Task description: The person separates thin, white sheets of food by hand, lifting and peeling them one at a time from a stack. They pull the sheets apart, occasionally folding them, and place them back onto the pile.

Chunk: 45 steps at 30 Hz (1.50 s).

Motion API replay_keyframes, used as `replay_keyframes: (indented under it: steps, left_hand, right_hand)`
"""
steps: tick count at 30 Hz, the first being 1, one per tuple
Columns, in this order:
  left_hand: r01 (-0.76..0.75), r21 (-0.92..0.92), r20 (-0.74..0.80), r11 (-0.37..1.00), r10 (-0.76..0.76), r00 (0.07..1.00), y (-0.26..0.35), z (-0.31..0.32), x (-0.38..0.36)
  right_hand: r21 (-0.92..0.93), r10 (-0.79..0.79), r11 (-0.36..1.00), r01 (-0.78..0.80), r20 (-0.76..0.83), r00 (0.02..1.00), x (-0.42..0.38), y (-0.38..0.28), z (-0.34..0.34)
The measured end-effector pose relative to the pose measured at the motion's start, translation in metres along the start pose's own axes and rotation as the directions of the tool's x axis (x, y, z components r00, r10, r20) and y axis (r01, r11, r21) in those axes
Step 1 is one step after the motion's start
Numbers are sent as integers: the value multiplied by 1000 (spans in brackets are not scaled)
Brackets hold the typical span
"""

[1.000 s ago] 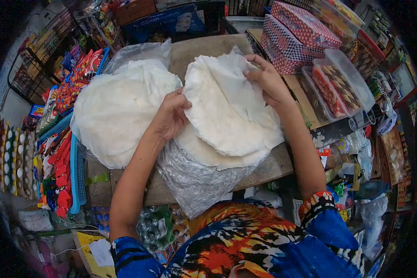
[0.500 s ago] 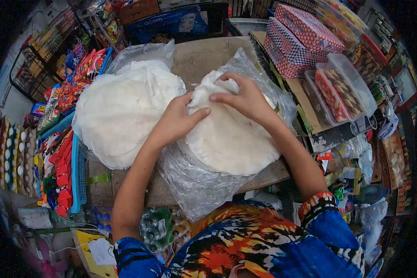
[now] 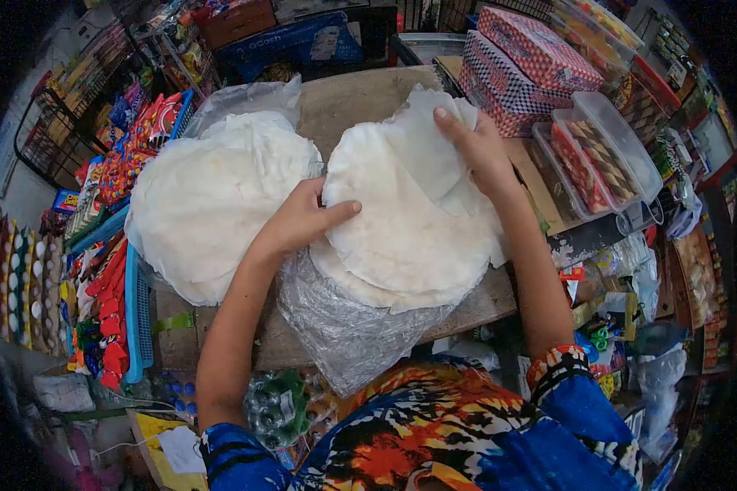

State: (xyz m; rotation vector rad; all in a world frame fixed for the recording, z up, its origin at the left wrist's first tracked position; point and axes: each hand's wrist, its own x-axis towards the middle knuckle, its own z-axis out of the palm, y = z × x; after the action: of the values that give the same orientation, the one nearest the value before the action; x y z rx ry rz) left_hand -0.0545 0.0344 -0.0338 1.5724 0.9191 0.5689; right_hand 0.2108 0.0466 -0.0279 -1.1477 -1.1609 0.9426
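Note:
A stack of thin, round, white spring roll wrappers (image 3: pixel 409 237) lies on a clear plastic bag (image 3: pixel 344 327). My left hand (image 3: pixel 303 219) grips the stack's left edge, thumb on top and fingers mostly hidden behind the rim. At the upper right, my right hand (image 3: pixel 481 151) pinches one thin, see-through wrapper (image 3: pixel 430 135) between thumb and fingers. That wrapper is raised and fans out from the stack, its lower part folding over the others. A second, wider pile of wrappers (image 3: pixel 221 200) rests to the left, partly on another plastic bag (image 3: pixel 246 102).
Beneath the piles is a wooden table (image 3: pixel 360 94). A blue basket (image 3: pixel 139 319) of snack packets borders it on the left. Checkered boxes (image 3: pixel 516 82) and a clear container of rolled wafers (image 3: pixel 602 155) stand at the right. Egg trays (image 3: pixel 29 282) sit far left.
My right hand has moved up and right, drawing the thin wrapper out from the stack's top edge. The crumpled upper edge is now spread flat. My left hand stays at the left edge.

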Motion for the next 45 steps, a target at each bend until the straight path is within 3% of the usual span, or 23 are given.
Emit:
replay_keyframes:
  steps: [5,7,8,10,11,12,13,16,20,23,28,30,31,33,34,35,36,37,40,41,43,44,45]
  left_hand:
    - [110,-373,-85,921,-152,985,13,6,3]
    - [116,-427,-127,897,-186,974,6,4,5]
    - [47,-330,-162,943,-106,981,-2,2,7]
    - [-23,-229,-189,973,-21,982,-10,-4,8]
    - [-36,-228,-197,973,-10,980,-12,-11,9]
    - [-51,-228,-207,972,3,978,-12,-17,11]
    - [-58,-232,-213,971,8,977,-10,-24,10]
    - [34,-268,-105,963,-65,992,-7,-36,4]
    - [29,-186,-203,982,-67,977,-12,-25,7]
    - [33,-76,-229,997,-50,972,-23,-24,14]
    - [-52,70,-237,996,68,969,-26,-19,13]
    - [-104,150,-231,983,137,963,-32,-23,18]
    - [-100,150,-241,984,135,961,-32,-25,16]
    - [-95,205,-217,974,140,966,-32,-27,15]
    - [-452,359,-252,816,551,795,-65,-29,34]
    - [-373,326,-263,869,462,847,-60,-26,25]
    - [-288,294,-271,911,368,889,-54,-24,16]
    - [30,381,-302,924,94,949,-48,-30,28]
    - [-48,168,-231,985,86,969,-66,-42,47]
    - [-263,330,-181,907,334,925,-64,-42,32]
    - [-570,635,-42,521,761,648,-57,-43,1]
    - [-509,287,-186,811,569,801,-34,-41,-11]
    - [-341,-121,-218,932,310,925,-12,-40,-19]
  right_hand:
    - [-86,29,996,-18,131,991,-18,-5,27]
    - [-176,-319,910,376,283,904,-21,-1,36]
    - [-305,-336,867,395,229,914,-16,-3,32]
    - [-362,-225,921,146,-185,957,-8,-17,8]
    - [-80,-232,972,219,-266,936,4,-12,-14]
    - [-22,-34,999,27,-483,875,5,-27,-32]
    - [91,-115,975,204,-578,808,14,-26,-60]
    - [200,-260,866,458,-603,754,4,-62,-98]
    - [166,-423,775,610,-581,696,-25,-124,-72]
    - [93,-446,818,568,-520,728,-16,-143,-44]
    - [39,-566,818,575,-128,814,5,-165,90]
    - [66,-662,750,659,69,746,28,-162,139]
    - [-517,-699,544,661,157,698,31,-164,167]
    - [-307,-711,492,815,398,580,34,-114,255]
    - [-396,-449,535,747,616,648,-3,-117,270]
    - [-300,-432,454,839,749,502,-18,-89,298]
    - [-210,-323,523,826,848,420,-44,-82,302]
    - [-121,-325,532,838,884,335,-63,-80,299]
    - [-4,-332,530,848,919,212,-82,-91,272]
    - [23,-347,513,858,920,182,-82,-95,256]
    - [15,-476,566,824,823,311,-71,-96,219]
    - [12,-506,610,793,776,378,-59,-96,200]
    - [13,-530,652,758,724,443,-48,-93,180]
